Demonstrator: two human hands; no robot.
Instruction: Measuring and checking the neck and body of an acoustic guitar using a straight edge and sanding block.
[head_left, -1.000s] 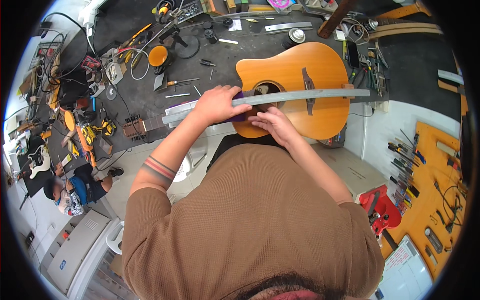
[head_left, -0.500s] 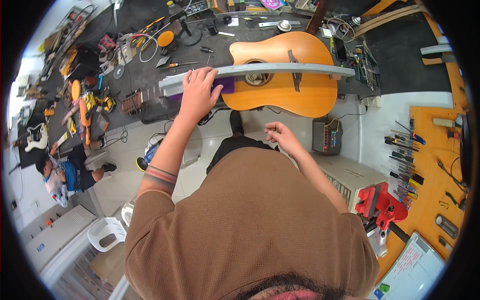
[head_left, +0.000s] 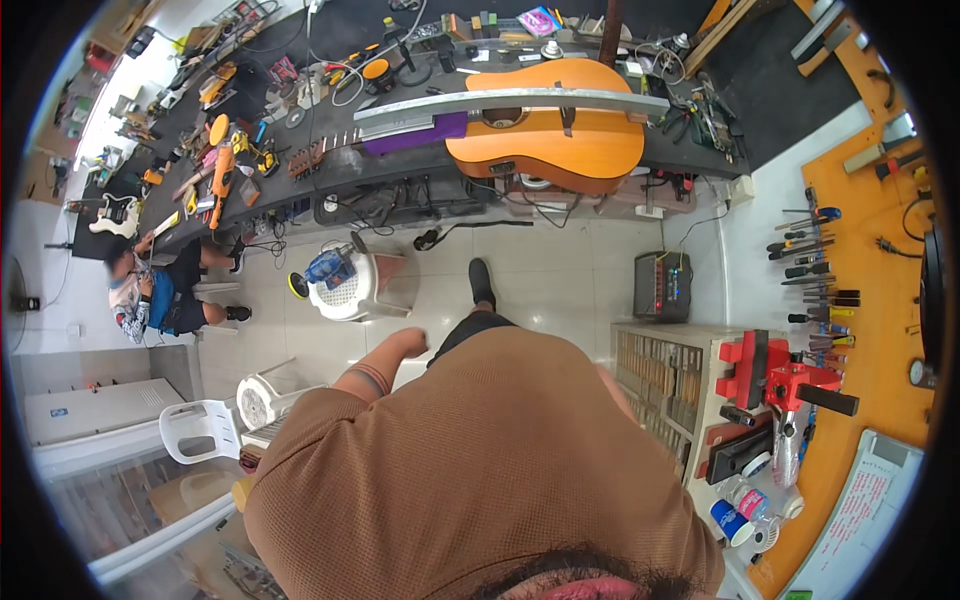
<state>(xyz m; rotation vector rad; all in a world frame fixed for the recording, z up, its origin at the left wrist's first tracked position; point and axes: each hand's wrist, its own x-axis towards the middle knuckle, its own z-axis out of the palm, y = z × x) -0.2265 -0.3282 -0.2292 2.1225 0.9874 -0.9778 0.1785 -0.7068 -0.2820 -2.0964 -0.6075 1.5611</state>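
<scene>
My left hand (head_left: 404, 343) hangs low beside my body, off the workbench, and touches nothing I can see. It is smeared and its fingers cannot be made out. Only a sliver of my right arm (head_left: 616, 390) shows past my shirt, so the right hand is hidden. On the bench lies an acoustic guitar (head_left: 600, 150) with a light wooden top, its neck to the left. A long grey metal beam (head_left: 590, 100) rests lengthwise across its body and neck. A purple cloth (head_left: 440, 130) lies under the beam by the neck.
A white stool (head_left: 345, 298) with a blue polisher (head_left: 328, 268) on it stands on the tiled floor. Further left, another person (head_left: 165, 295) sits at the bench. An amplifier (head_left: 662, 285), a drawer cabinet (head_left: 655, 390) and a red vise (head_left: 765, 370) are at right.
My left hand has let go of the beam and dropped to my side. My right hand has gone out of view. I have moved back from the bench; the beam stays on the guitar.
</scene>
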